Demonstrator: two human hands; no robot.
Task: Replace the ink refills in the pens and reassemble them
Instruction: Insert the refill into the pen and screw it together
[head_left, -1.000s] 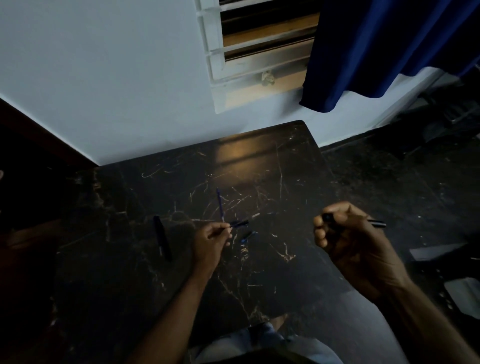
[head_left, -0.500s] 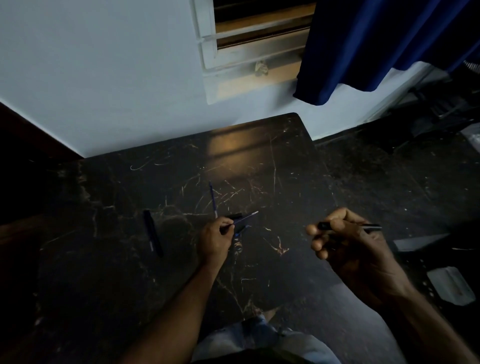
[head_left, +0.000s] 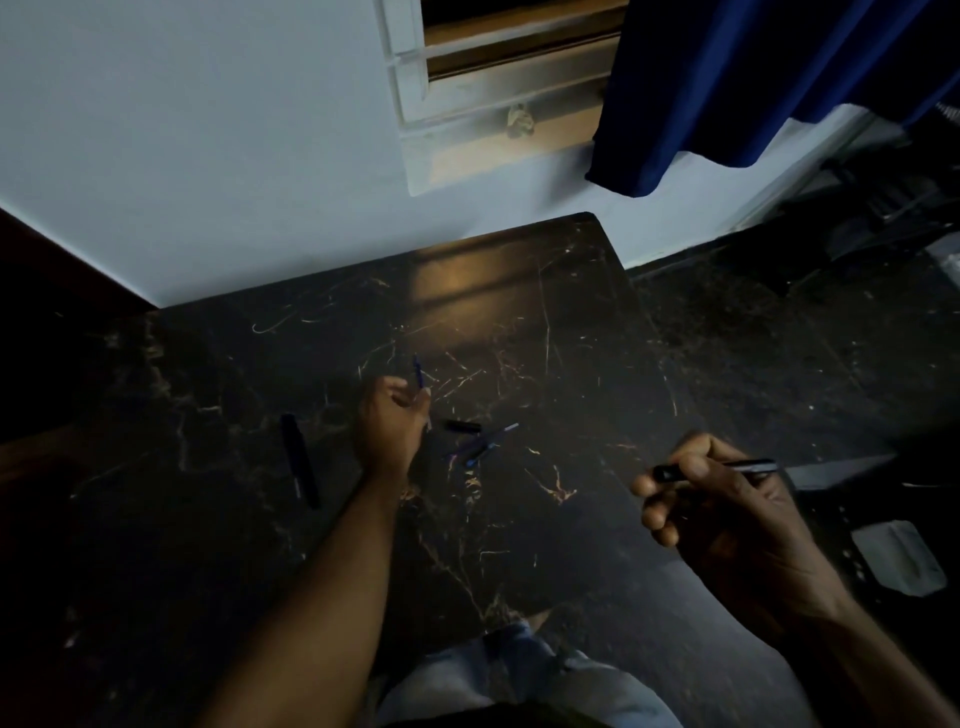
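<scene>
My left hand (head_left: 393, 418) reaches out over the dark marble table (head_left: 519, 322), and its fingertips pinch the near end of a thin blue refill (head_left: 418, 370) that points away from me. Just right of that hand lie a short black pen piece (head_left: 464, 426) and a bluish refill with a pen part (head_left: 485, 442). A whole dark pen (head_left: 300, 460) lies to the left of my left forearm. My right hand (head_left: 727, 525) hovers off the table's right edge, fingers curled round a black pen barrel (head_left: 748, 466) held level.
The table butts against a pale wall with a window (head_left: 498, 78) and a blue curtain (head_left: 727, 78). Dark floor lies to the right, with a pale flat object (head_left: 901, 564) on it. My knee in jeans (head_left: 519, 670) shows below the table's near edge.
My left hand has put down the bluish refill it was holding, which now lies on the table, and has moved forward to the other blue refill. My right hand still holds the barrel.
</scene>
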